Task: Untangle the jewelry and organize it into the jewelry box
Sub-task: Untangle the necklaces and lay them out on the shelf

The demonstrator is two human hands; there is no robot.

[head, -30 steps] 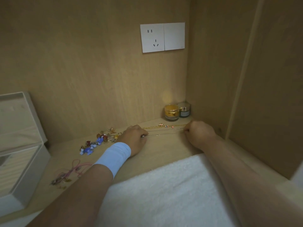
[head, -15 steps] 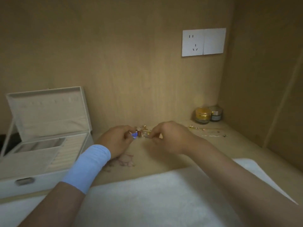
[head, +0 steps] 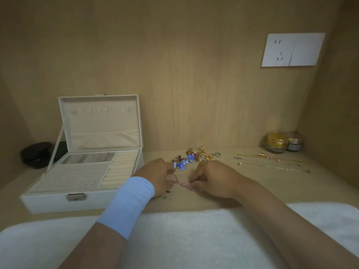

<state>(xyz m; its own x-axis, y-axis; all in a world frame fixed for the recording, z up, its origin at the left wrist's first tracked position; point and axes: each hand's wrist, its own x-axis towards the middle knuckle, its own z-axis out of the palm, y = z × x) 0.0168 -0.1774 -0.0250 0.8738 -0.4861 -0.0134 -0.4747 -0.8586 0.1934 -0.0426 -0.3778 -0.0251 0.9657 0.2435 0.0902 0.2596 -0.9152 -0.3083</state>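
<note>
Pink cord at desk centre, strung between left hand and right hand, each pinching one end. Judged light, limp, snag-prone; hold near ends. Jewelry box open at 9 o'clock.

My curled fingers hide both ends of the pink cord, and its small charms are too blurred to tell.

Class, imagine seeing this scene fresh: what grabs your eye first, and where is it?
The left hand and right hand meet in the middle, pinching a pink cord. An open cream jewelry box stands to their left; a bright heap of charms lies just behind them.
</note>
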